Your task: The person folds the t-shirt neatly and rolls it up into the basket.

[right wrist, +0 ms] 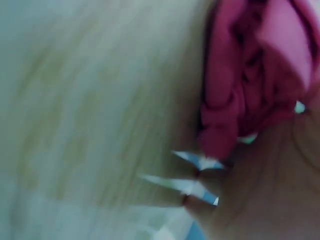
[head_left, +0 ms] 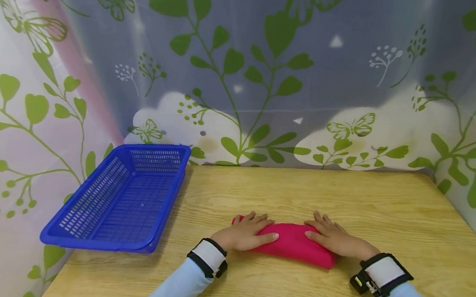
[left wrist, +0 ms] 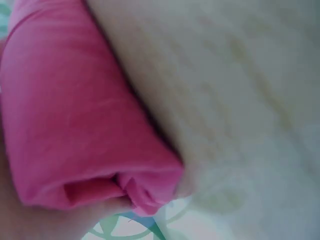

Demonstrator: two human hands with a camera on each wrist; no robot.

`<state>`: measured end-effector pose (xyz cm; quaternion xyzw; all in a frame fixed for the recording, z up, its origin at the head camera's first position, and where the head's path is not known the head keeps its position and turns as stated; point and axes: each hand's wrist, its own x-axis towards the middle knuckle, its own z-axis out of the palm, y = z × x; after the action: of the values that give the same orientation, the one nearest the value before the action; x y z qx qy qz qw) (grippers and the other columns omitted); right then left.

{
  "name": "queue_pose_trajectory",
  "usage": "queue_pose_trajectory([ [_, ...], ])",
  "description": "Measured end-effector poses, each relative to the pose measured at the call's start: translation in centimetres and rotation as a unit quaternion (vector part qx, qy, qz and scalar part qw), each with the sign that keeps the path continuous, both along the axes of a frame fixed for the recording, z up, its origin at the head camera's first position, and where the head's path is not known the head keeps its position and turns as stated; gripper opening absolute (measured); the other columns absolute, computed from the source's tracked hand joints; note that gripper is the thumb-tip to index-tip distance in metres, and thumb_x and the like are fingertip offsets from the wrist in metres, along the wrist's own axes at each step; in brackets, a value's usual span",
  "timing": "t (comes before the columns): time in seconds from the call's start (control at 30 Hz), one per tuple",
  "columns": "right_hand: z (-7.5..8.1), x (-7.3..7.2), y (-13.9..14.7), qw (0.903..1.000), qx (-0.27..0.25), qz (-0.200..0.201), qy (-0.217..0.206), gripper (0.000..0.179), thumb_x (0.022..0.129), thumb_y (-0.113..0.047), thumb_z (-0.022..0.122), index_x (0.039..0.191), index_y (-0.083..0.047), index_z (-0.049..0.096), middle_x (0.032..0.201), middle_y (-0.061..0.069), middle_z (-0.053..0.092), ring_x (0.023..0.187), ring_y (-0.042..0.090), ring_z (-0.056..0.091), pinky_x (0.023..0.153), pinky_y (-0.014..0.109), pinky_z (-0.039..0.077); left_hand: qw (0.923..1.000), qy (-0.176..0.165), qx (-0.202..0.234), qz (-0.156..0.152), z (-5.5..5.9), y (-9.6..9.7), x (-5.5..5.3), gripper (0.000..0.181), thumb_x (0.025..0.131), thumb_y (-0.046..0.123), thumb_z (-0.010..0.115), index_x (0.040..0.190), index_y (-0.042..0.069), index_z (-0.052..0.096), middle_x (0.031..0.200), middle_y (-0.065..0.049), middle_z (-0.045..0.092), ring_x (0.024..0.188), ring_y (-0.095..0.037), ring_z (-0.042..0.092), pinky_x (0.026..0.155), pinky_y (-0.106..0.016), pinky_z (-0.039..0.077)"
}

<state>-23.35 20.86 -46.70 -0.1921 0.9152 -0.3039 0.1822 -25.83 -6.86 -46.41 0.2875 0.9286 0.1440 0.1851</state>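
A bright pink cloth (head_left: 291, 243), rolled into a thick bundle, lies crosswise on the wooden table in the head view. Over its left end rests my left hand (head_left: 244, 233), fingers extended and thumb along the near side. My right hand (head_left: 334, 237) lies on the other end, its fingers spread and fairly straight. Seen from the left wrist, the cloth (left wrist: 75, 110) shows a folded end with a hollow in its layers. The right wrist view shows bunched, loose layers of the cloth (right wrist: 275, 60) beside the right hand (right wrist: 270, 185).
To the left stands a blue plastic basket (head_left: 139, 206) with slotted sides, nothing visible inside it. The wooden table (head_left: 385, 208) reaches back to a curtain (head_left: 234, 96) printed with leaves and butterflies. Both wrists wear strapped bands with small devices.
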Motion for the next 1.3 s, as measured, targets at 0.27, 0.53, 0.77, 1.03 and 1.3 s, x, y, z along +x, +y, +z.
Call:
queue_pose_trajectory([
  [0.27,0.1,-0.3,1.7,0.9907,-0.107,0.002,-0.084,0.048,0.092,-0.033,0.056,0.127,-0.001,0.049,0.154,0.026,-0.002,0.139,0.047,-0.014,0.106,0.067,-0.006,0.9983,-0.045,0.037,0.007,0.8,-2.2,-1.0,0.058,0.094,0.05,0.043,0.141,0.016,0.04,0.151,-0.009,0.03,0.141,-0.029,0.024,0.112,-0.048,0.024],
  [0.53,0.6,0.8,-0.2,0.992,-0.045,0.001,0.118,0.026,0.088,-0.02,0.061,0.107,-0.002,0.058,0.099,0.006,0.057,0.09,0.017,0.053,0.077,0.03,0.045,0.9889,-0.035,0.102,0.103,1.2,-4.2,-0.9,0.05,0.085,0.042,0.064,0.107,-0.002,0.056,0.1,-0.011,0.051,0.091,-0.021,0.047,0.077,-0.035,0.044],
  [0.77,0.4,1.3,-1.0,0.9907,-0.031,-0.028,0.13,0.019,0.088,-0.015,0.061,0.103,-0.003,0.059,0.091,0.0,0.055,0.08,0.011,0.048,0.069,0.025,0.041,0.977,-0.065,0.16,0.125,0.2,-4.2,-0.6,0.036,0.085,0.034,0.066,0.105,0.006,0.057,0.082,-0.001,0.056,0.076,-0.015,0.051,0.069,-0.03,0.042],
  [1.03,0.4,1.8,-1.2,0.9883,-0.045,-0.062,0.132,0.019,0.089,-0.023,0.061,0.104,-0.012,0.061,0.09,-0.003,0.058,0.078,0.01,0.049,0.069,0.026,0.042,0.9729,0.049,0.188,0.125,0.0,-4.0,0.8,0.021,0.086,0.025,0.065,0.095,0.01,0.053,0.069,0.002,0.045,0.063,-0.011,0.041,0.056,-0.023,0.034],
  [1.3,2.9,2.0,-5.3,0.9769,-0.024,-0.057,0.205,0.023,0.087,-0.026,0.064,0.109,-0.019,0.062,0.093,-0.008,0.055,0.08,0.007,0.051,0.071,0.028,0.044,0.939,0.209,0.216,0.168,2.6,-7.0,3.5,0.017,0.083,0.015,0.068,0.091,0.01,0.055,0.073,-0.001,0.053,0.066,-0.013,0.047,0.058,-0.024,0.037],
])
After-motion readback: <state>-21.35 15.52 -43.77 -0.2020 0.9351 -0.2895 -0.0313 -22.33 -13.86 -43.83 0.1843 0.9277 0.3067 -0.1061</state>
